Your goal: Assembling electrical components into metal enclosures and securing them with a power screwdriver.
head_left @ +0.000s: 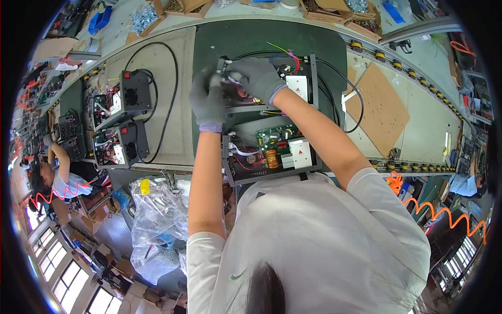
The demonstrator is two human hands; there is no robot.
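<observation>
Both my hands wear grey gloves with purple cuffs and work at the far open black metal housing point(312, 78), which holds wires, a white plate and small parts. My left hand point(206, 99) is at its left end, smeared by motion, so its grip is unclear. From the right, my right hand point(256, 76) reaches over the housing with fingers bent together near its left inner side. Whatever those fingers hold is hidden. Closer to me sits a second open housing point(269, 177) with a green circuit board point(269, 137), a copper coil point(271, 158) and a white plate point(300, 153).
Two similar black units point(137, 94) with red switches and black cables stand on the left. A brown cardboard sheet point(379, 110) lies at right beside the roller track point(395, 64). Plastic bags point(157, 225) hang below left. Another person point(68, 178) works at far left.
</observation>
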